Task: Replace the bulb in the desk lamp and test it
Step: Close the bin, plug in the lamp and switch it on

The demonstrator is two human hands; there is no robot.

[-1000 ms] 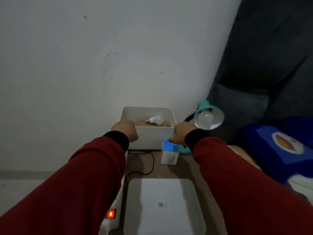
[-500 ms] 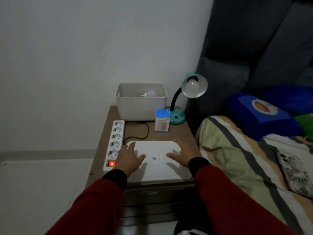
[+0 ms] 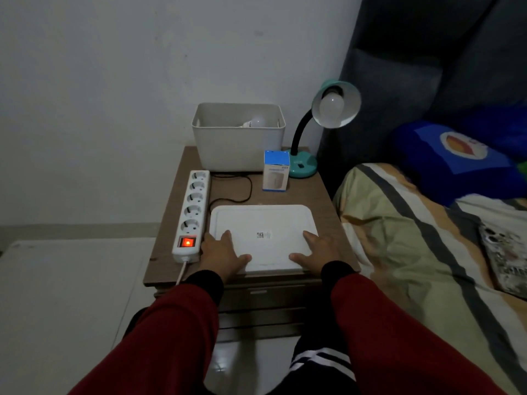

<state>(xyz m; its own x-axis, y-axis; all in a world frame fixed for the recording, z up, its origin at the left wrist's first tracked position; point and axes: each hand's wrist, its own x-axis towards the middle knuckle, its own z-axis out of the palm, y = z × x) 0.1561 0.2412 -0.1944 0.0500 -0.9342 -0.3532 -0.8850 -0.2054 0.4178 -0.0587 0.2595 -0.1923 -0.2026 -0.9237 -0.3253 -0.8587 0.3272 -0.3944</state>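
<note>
A teal desk lamp (image 3: 302, 166) stands at the back right of the brown bedside table (image 3: 325, 192), its unlit bulb (image 3: 331, 105) in the shade. A loose bulb (image 3: 256, 121) lies inside the white bin (image 3: 236, 146) at the back. A blue and white bulb box (image 3: 276, 174) stands upright in front of the bin. My left hand (image 3: 224, 256) lies flat on the near left corner of the white lid (image 3: 263, 223), fingers apart. My right hand (image 3: 316, 250) lies flat on its near right corner.
A white power strip (image 3: 192, 212) with a glowing red switch (image 3: 187, 242) runs along the table's left edge, a black cable (image 3: 242, 192) beside it. A bed with a striped cover (image 3: 413, 252) and a blue pillow (image 3: 456, 155) is on the right. The wall is close behind.
A second ago both hands were at the white bin's front rim. They drew back and came down flat on the white lid, and my view pulled back from the table.
</note>
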